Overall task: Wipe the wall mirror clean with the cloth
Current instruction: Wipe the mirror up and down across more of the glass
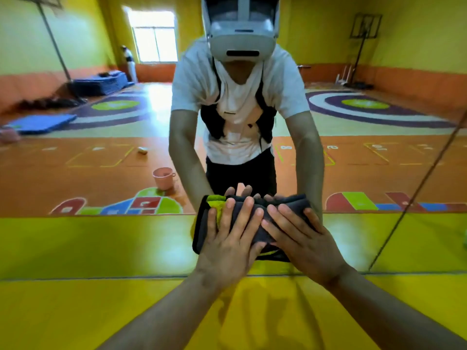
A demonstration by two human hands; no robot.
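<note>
Where the glossy wall mirror [101, 173] reflects an orange floor painted with hopscotch shapes, a flat blue mat [40, 123] lies far left. A round pink plastic bucket [163, 178] with a small side handle stands nearer the middle; both show only as reflections. The left hand [227, 243] lies flat, its fingers [242, 213] straight and slightly spread, pressing a folded cloth [202, 231] against the lower part of the glass. The cloth is soft, dark grey and roughly rectangular, with a yellow-green patch at its upper left corner. The right hand [308, 246] presses the cloth's right half likewise, fingers [283, 218] straight, just beside the left hand's. Neither hand curls round the fabric. A thin slanting seam [417, 185] crosses the mirror far right.
</note>
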